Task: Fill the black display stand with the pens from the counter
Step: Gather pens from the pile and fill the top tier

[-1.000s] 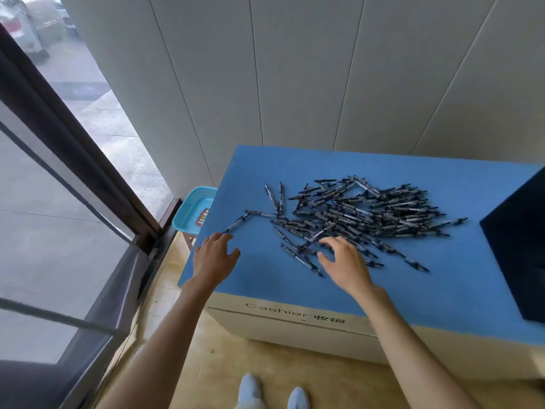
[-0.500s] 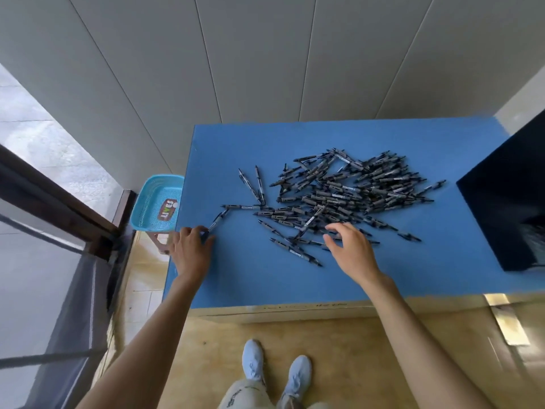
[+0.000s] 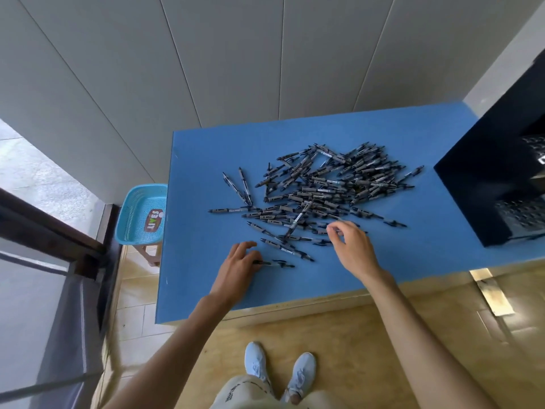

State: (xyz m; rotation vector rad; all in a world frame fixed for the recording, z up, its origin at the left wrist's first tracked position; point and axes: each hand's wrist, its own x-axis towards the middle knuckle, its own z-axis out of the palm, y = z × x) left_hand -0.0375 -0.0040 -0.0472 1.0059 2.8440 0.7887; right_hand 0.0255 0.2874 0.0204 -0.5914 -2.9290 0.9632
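Note:
A heap of several dark pens [image 3: 327, 187] lies on the blue counter [image 3: 203, 178], with a few strays towards its left side. The black display stand [image 3: 483, 178] stands at the counter's right end, its open front only partly in view. My left hand [image 3: 239, 265] rests near the front edge and grips the end of a single pen [image 3: 277, 263] that sticks out to the right. My right hand [image 3: 352, 246] hovers at the heap's near edge, with thumb and forefinger curled together and pinching a pen there.
A turquoise plastic basket [image 3: 141, 214] sits on a small stool just left of the counter, beside a glass door frame [image 3: 50, 228]. Grey wall panels close the back. My feet stand on the wooden floor below the front edge.
My left hand has slid from the counter's left edge to the front middle, bringing a pen. My right hand's fingers have curled at the heap's edge. The view has tilted downwards and to the right.

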